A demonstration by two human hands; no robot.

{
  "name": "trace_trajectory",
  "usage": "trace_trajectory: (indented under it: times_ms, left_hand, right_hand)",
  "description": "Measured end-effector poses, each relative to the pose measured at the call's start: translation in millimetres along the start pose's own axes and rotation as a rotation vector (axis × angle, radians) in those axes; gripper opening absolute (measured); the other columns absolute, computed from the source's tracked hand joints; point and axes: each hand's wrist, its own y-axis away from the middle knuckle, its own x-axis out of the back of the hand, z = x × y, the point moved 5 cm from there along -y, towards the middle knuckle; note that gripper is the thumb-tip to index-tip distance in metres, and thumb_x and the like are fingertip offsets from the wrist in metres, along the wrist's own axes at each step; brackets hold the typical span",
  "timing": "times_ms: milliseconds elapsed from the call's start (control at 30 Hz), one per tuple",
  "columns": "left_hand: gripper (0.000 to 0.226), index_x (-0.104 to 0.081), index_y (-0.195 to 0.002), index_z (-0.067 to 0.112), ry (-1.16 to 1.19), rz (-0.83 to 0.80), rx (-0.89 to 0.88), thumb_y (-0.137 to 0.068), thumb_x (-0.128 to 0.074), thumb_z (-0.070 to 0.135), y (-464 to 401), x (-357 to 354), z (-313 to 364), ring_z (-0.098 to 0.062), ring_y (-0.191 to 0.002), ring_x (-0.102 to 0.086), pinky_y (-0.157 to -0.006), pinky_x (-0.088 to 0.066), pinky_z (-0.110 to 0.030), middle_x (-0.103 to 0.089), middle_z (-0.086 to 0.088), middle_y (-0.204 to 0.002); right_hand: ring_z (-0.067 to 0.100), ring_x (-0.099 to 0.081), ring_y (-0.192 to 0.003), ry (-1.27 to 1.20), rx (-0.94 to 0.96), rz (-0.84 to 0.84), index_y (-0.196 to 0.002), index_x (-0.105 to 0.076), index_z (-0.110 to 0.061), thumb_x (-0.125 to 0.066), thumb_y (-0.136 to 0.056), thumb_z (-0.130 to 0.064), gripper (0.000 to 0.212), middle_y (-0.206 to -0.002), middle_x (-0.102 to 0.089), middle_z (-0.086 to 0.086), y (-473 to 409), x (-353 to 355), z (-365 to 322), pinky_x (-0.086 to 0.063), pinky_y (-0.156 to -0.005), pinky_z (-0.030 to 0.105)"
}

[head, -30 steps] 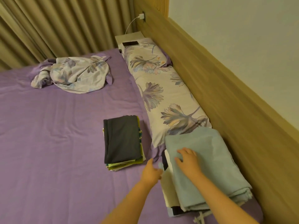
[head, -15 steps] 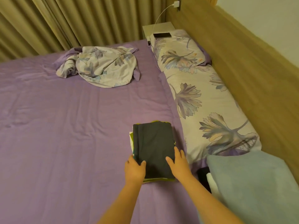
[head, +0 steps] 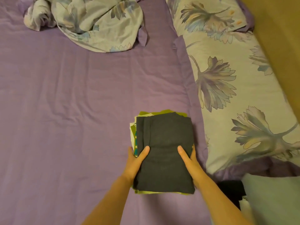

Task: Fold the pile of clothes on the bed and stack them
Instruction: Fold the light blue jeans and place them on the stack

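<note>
a purple bed sheet fills the left side, with a crumpled floral cloth at its far edge. the left hand grips the left edge of the stack of folded clothes, thumb on the dark grey top piece, fingers tucked under. green and white layers peek out beneath. the right hand clasps the right edge likewise. further right lies a long floral pillow, and at the lower right a light blue folded pile over something black.
</note>
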Motion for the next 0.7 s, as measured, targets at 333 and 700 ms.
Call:
trace_trajectory:
  times_ms: [333,700]
  left_hand:
    - [0.066,-0.059,-0.120,0.019,0.179,-0.190,0.109,-0.067,-0.065,0.058,28.4,-4.5,13.5,-0.029,-0.100,-0.068,-0.082,-0.057,-0.040,-0.071,-0.010,-0.110]
    - [0.059,-0.058,-0.117,0.016,0.282,-0.189,0.294,-0.072,-0.063,0.053,152.2,1.6,-117.3,-0.031,-0.090,-0.071,-0.061,-0.058,-0.036,-0.073,-0.013,-0.102]
  right_hand:
    - [0.022,-0.039,-0.135,0.091,0.010,0.063,-0.148,-0.027,-0.029,-0.065,-0.070,-0.062,0.092,-0.150,-0.036,-0.001,16.4,4.7,-20.9,-0.031,-0.112,0.039]
    - [0.025,-0.046,-0.129,0.052,-0.265,0.033,-0.142,-0.040,-0.020,-0.066,-0.069,-0.059,0.086,-0.142,-0.048,0.006,162.2,30.0,94.9,-0.034,-0.111,0.039]
